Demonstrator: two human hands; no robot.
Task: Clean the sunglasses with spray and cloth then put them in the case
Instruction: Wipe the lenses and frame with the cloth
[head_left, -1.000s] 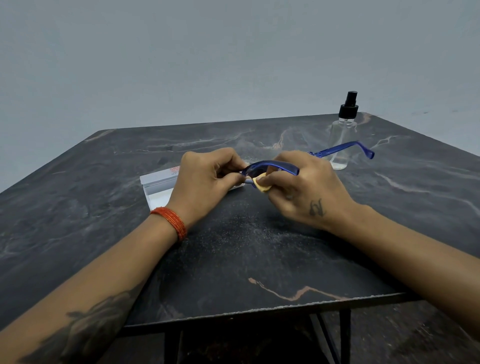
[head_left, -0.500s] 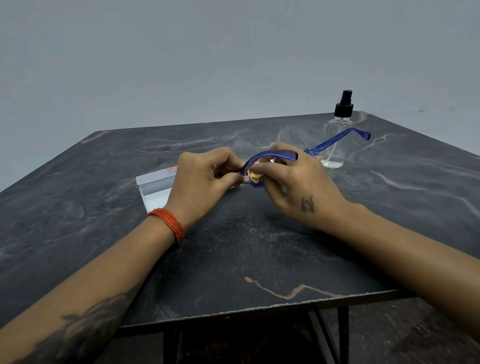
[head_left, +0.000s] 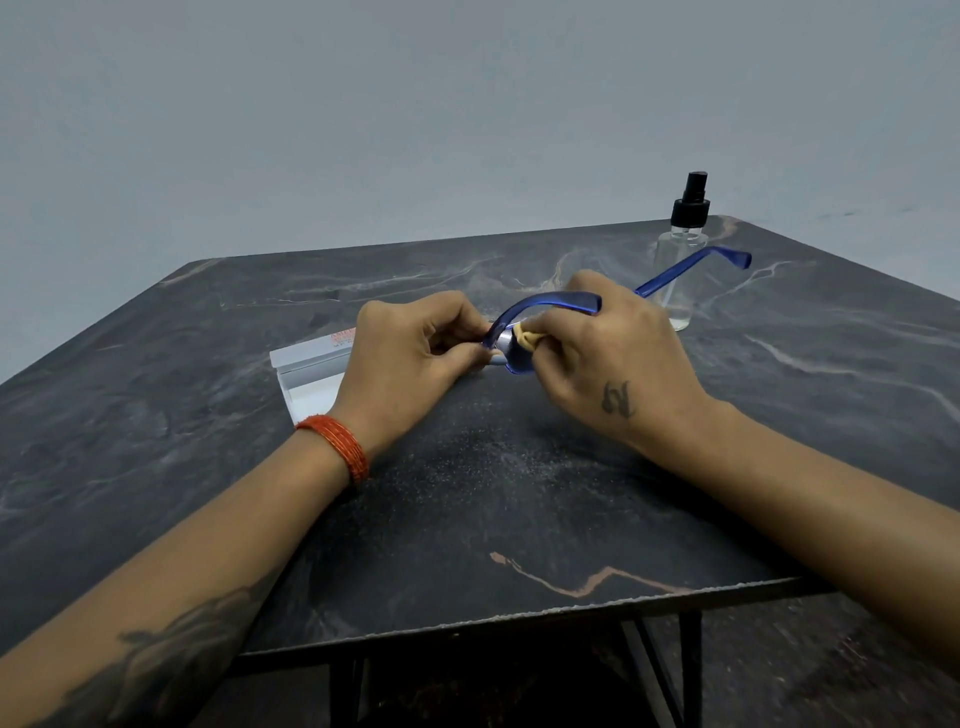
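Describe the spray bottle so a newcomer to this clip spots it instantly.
On the dark marbled table, look to the far right corner, beyond the right hand. There stands a small clear plastic spray bottle, upright, behind the blue sunglasses' raised arm. Its black pump top sets it apart.

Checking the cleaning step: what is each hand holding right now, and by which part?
The left hand pinches the blue sunglasses at the frame's near end. The right hand pinches the yellow cloth against the lens.
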